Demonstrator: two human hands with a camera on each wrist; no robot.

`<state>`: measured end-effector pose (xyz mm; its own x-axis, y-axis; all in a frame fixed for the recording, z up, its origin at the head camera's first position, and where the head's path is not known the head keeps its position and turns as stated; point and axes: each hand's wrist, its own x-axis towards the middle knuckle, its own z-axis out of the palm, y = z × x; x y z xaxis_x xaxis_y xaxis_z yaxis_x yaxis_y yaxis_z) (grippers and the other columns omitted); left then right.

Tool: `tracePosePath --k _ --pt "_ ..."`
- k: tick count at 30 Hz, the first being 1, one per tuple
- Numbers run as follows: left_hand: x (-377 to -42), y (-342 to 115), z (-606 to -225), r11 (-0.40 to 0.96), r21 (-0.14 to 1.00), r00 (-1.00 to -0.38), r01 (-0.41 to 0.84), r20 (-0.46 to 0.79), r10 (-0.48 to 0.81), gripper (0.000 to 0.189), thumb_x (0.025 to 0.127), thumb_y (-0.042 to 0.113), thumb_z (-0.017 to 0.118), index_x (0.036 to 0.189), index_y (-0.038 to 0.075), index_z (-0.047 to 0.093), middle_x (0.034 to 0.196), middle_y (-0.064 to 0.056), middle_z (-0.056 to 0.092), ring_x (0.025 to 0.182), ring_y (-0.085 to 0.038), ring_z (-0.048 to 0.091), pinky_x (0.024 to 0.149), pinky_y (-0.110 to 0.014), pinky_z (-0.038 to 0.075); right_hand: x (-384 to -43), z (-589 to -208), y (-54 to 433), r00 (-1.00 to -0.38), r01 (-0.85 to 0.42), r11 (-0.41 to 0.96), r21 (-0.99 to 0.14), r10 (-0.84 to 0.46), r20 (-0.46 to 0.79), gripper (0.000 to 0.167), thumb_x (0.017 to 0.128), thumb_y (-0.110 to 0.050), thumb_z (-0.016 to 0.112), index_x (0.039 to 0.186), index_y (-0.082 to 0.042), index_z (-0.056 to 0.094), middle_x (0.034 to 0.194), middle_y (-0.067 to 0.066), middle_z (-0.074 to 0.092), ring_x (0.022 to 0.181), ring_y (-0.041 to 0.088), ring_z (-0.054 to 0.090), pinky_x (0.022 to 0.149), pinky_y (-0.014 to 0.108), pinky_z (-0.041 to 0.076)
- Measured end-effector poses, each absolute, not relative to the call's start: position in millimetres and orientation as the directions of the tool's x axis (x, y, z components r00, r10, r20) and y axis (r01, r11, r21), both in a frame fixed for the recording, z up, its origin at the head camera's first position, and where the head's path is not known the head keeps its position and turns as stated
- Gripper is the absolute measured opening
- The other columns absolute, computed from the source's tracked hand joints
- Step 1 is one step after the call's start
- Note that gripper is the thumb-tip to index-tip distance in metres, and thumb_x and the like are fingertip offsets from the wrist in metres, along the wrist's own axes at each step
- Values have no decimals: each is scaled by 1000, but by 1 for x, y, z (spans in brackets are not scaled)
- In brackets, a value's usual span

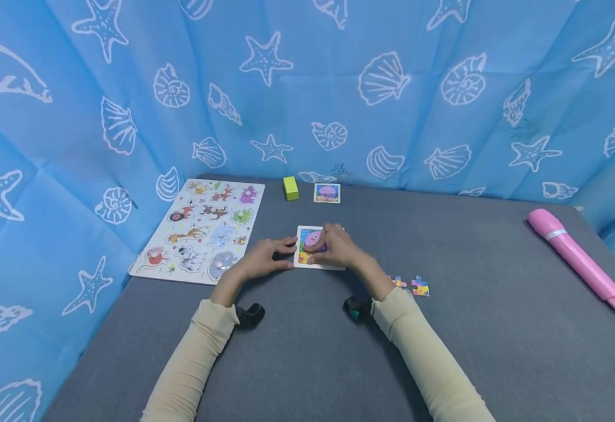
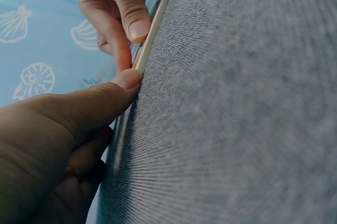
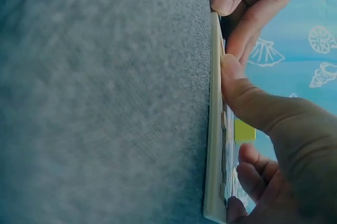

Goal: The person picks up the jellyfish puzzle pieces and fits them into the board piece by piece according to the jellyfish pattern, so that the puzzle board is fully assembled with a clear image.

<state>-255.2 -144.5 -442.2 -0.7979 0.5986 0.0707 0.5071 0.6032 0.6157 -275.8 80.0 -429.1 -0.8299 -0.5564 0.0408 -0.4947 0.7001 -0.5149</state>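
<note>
A small jigsaw puzzle in a white-rimmed tray [image 1: 300, 231] lies flat on the table, its picture showing a pink round figure over blue and yellow. My left hand [image 1: 263, 257] rests against the tray's left edge, thumb at the near corner and fingers extended farther up. My right hand [image 1: 339, 246] reaches over the tray, with thumb and index fingertips pressing on the left part of the picture. In the right wrist view the right thumb [image 3: 247, 95] lies on the tray's face. The hand covers much of the picture's right half. Loose jigsaw pieces [image 1: 420, 286] lie beside my right forearm.
An animal peg puzzle board [image 1: 202, 231] lies at the left. Behind the tray are a yellow-green block [image 1: 290, 189] and a small picture card [image 1: 327, 193] with a similar pink figure. A pink toy microphone [image 1: 576, 258] lies far right. A blue shell-patterned curtain [image 1: 334, 94] borders the table.
</note>
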Motion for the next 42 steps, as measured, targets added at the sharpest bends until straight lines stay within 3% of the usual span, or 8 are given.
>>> tracePosePath --k 8,17,22,26,30,36,42 --pt "-256 -139 -444 600 616 -790 510 61 610 49 83 21 68 126 3 54 143 -7 40 134 -24 34 107 -42 32 -275 -434 99 -850 -429 554 -713 -515 111 33 75 -21 76 106 -10 71 80 10 48 72 17 32 64 27 26" --pt "-253 -136 -443 630 599 -809 494 52 585 65 78 28 73 135 10 47 144 -9 40 134 -28 35 108 -45 31 -265 -430 150 -876 -391 527 -754 -465 129 32 81 -17 71 110 -6 68 78 7 47 71 19 33 64 30 30" --pt "-253 -137 -446 608 619 -795 498 44 606 63 80 28 71 135 13 47 151 -11 25 139 -32 23 109 -49 27 -244 -408 178 -896 -344 529 -776 -431 103 32 81 -11 70 110 2 66 73 8 42 69 20 31 64 31 28" --pt "-254 -134 -448 589 625 -776 512 43 629 60 81 29 70 135 14 48 154 -13 16 141 -32 16 110 -51 24 -229 -397 200 -903 -332 559 -760 -421 85 32 80 -7 69 109 6 65 75 14 41 70 20 30 65 31 28" --pt "-254 -132 -447 583 625 -768 519 42 639 57 82 27 69 134 12 50 154 -15 16 141 -34 14 110 -52 22 -224 -412 225 -900 -344 622 -704 -431 59 33 79 -11 72 109 2 67 79 17 44 71 18 31 65 29 28" --pt "-254 -132 -444 582 630 -776 513 52 629 55 82 24 69 133 10 50 153 -16 17 141 -35 16 110 -52 23 -219 -424 247 -887 -358 689 -631 -462 -1 37 76 -23 75 110 -9 69 84 8 48 77 19 31 65 30 27" --pt "-256 -129 -446 576 627 -768 525 57 638 56 82 25 69 133 10 50 153 -15 17 141 -33 15 111 -50 22 -216 -425 253 -886 -360 717 -597 -464 -24 36 73 -22 77 107 -11 70 86 5 50 78 18 33 66 30 27"
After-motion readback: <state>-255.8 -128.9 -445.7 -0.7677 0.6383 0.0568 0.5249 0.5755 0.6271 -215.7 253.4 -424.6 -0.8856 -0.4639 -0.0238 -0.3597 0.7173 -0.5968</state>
